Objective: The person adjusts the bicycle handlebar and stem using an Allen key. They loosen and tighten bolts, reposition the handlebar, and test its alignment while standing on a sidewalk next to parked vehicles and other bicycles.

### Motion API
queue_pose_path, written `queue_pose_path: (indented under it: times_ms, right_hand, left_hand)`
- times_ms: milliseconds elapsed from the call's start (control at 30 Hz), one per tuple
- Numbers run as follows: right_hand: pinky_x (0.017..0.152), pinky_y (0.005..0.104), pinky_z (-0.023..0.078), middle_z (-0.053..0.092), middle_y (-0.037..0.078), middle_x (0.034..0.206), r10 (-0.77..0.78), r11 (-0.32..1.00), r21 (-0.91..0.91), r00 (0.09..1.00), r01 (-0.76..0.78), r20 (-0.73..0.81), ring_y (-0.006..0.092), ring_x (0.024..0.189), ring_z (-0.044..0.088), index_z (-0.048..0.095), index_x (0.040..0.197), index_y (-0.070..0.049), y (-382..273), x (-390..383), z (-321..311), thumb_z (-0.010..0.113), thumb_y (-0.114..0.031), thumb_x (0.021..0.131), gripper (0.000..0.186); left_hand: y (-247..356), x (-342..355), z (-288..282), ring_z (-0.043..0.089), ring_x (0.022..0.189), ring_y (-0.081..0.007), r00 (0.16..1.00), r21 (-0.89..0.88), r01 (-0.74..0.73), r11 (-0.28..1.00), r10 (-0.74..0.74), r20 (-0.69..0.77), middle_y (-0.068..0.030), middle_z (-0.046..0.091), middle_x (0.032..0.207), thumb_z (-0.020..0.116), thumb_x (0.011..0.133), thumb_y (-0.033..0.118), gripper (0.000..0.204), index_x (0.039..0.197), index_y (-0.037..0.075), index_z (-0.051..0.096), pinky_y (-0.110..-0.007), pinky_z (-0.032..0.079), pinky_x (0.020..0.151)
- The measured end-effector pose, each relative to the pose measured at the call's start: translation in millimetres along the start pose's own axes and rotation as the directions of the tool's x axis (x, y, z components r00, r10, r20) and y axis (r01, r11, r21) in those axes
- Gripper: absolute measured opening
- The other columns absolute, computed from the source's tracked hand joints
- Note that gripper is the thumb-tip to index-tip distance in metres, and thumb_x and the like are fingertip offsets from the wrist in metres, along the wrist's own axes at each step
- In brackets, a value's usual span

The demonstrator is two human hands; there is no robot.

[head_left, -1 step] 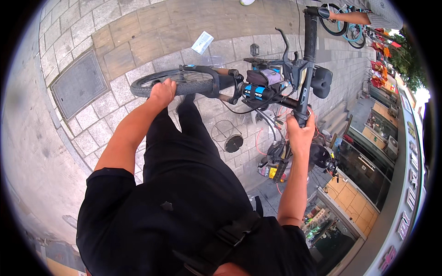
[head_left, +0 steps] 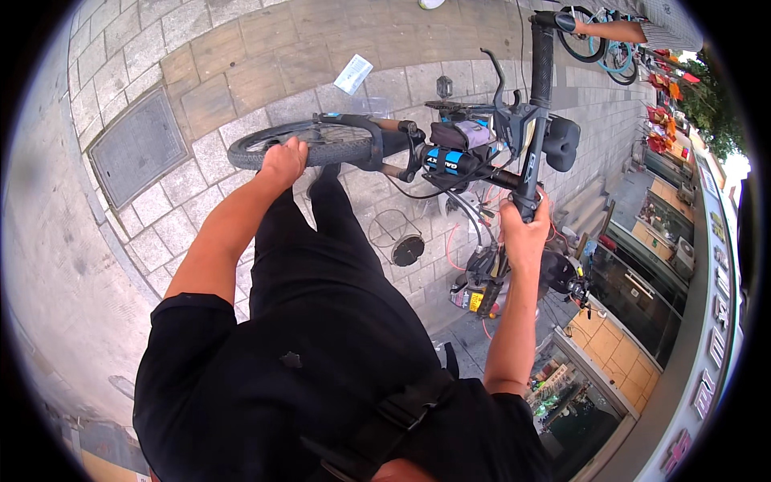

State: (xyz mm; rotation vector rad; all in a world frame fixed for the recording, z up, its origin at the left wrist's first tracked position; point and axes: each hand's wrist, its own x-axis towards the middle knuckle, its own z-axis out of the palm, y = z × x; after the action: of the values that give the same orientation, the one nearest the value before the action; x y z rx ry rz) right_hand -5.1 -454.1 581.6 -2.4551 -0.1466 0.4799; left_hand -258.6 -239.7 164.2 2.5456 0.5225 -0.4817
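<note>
A bicycle with a black and blue frame (head_left: 450, 163) stretches across the space in front of me. My left hand (head_left: 285, 163) is closed on the tyre of its front wheel (head_left: 341, 153), at the side away from the fork (head_left: 373, 146). Farther right, my right hand (head_left: 526, 230) is wrapped round the near part of the handlebar (head_left: 529, 170). A brake lever (head_left: 496, 71) and a ribbed black grip (head_left: 542, 72) are at the bar's far end. Cables loop below the bar, and a grey-purple bag (head_left: 464, 135) sits on the frame.
Another person's hand (head_left: 580, 27) reaches to the far grip. A paper sheet (head_left: 353, 75) lies on the paving, with a metal cover (head_left: 138, 148) to the left. A small round cover (head_left: 408, 251) is near my legs. Shopfronts (head_left: 634, 301) line the right; more bicycles (head_left: 614, 56) stand beyond.
</note>
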Motion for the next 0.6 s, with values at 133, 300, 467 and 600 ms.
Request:
queue_pose_path:
  times_ms: [133, 300, 467, 600]
  right_hand:
    - [0.046, 0.026, 0.043, 0.058, -0.003, 0.076, -0.027, 1.0, 0.008, 1.0, 0.027, -0.002, 0.0059, 0.053, 0.052, 0.058, 0.133, -0.008, -1, -1, 0, 0.075, -0.012, 0.087, 0.049]
    - [0.046, 0.0261, 0.043, 0.059, -0.002, 0.075, -0.034, 0.999, -0.015, 0.999, 0.034, -0.012, 0.0059, 0.053, 0.052, 0.059, 0.133, -0.008, -4, -4, 4, 0.075, -0.011, 0.087, 0.049]
    - [0.046, 0.0257, 0.043, 0.06, -0.001, 0.075, -0.036, 0.999, -0.018, 0.999, 0.036, -0.016, 0.0061, 0.053, 0.053, 0.06, 0.133, -0.008, -9, -6, 2, 0.074, -0.01, 0.087, 0.049]
    - [0.047, 0.0252, 0.044, 0.06, -0.001, 0.076, -0.033, 0.999, -0.023, 0.999, 0.033, -0.007, 0.0066, 0.055, 0.055, 0.059, 0.134, -0.008, -6, -5, 3, 0.074, -0.01, 0.087, 0.049]
  left_hand:
    - [3, -3, -17, 0.076, 0.084, -0.0394, 1.0, 0.014, -0.009, 1.0, 0.009, -0.001, -0.0201, 0.065, 0.111, 0.06, 0.098, 0.02, 0.021, 0.112, 0.004, 0.056, -0.051, 0.062, 0.074]
    - [7, -10, -26, 0.077, 0.092, -0.0343, 0.999, 0.046, 0.019, 0.999, -0.021, 0.026, -0.0183, 0.067, 0.111, 0.051, 0.104, 0.018, 0.019, 0.113, 0.005, 0.061, -0.046, 0.062, 0.079]
    - [7, -8, -25, 0.077, 0.093, -0.0338, 1.0, 0.046, 0.012, 0.999, -0.014, 0.024, -0.0183, 0.067, 0.112, 0.052, 0.103, 0.018, 0.019, 0.113, 0.005, 0.06, -0.046, 0.062, 0.08]
    - [5, -10, -15, 0.077, 0.095, -0.0334, 0.999, 0.058, -0.003, 0.998, 0.001, 0.032, -0.018, 0.067, 0.113, 0.055, 0.103, 0.019, 0.018, 0.114, 0.005, 0.06, -0.045, 0.062, 0.081]
